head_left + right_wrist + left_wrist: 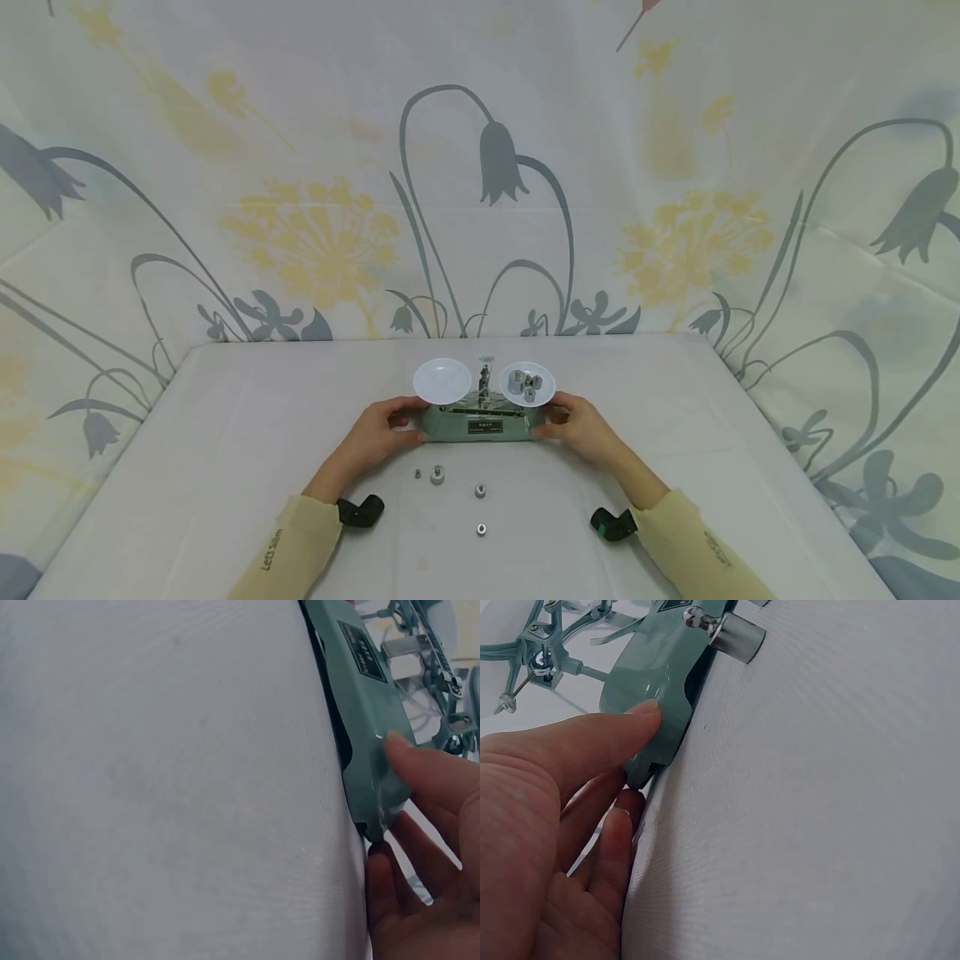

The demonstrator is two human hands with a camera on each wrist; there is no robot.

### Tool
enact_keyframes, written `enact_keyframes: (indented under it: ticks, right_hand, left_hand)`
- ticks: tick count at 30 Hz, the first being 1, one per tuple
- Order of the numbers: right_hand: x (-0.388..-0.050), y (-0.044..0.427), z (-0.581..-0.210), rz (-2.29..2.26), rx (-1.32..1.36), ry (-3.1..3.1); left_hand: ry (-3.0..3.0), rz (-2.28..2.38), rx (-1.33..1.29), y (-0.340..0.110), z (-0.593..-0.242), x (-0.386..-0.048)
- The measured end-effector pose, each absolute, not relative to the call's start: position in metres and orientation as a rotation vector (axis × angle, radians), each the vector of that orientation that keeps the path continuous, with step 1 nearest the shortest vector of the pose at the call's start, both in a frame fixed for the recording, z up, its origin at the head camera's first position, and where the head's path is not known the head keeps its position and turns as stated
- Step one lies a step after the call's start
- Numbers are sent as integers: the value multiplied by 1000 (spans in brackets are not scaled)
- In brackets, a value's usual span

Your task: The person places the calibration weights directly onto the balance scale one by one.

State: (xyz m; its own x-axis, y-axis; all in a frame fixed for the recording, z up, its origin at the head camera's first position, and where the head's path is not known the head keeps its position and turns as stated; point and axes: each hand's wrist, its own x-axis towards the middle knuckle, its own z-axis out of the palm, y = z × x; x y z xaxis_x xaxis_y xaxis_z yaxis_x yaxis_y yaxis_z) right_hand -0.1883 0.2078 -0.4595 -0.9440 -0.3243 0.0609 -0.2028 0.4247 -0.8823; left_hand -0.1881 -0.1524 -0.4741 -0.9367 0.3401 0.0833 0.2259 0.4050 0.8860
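A green two-pan balance scale [450,427] stands on the table, its dark nameplate facing me. My left hand [378,437] grips the left end of its base, thumb on the front face and fingers round the end in the left wrist view. At the right end, my right hand [585,429] holds the base the same way, as the right wrist view shows. The left white pan [442,381] is bare. Several metal weights [517,382] sit together in the right white pan [550,392], which looks slightly lower than the left one.
In front of the scale, several loose weights stand on the white cloth: a larger one [437,476], a tiny one [417,473] beside it, and two others [481,491] nearer me. Behind the table [262,358] hangs a flower-patterned cloth [480,250].
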Motion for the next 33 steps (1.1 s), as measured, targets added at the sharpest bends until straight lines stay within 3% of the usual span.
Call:
enact_keyframes:
  ticks: [16,33]
  right_hand:
    - [-192,211,-462,-1452,-532,2537]
    - [-194,212,-463,-1422,-508,2514]
  left_hand:
    - [2430,1618,495,-156,-469,-188]
    - [2498,1548,474,-180,-443,-166]
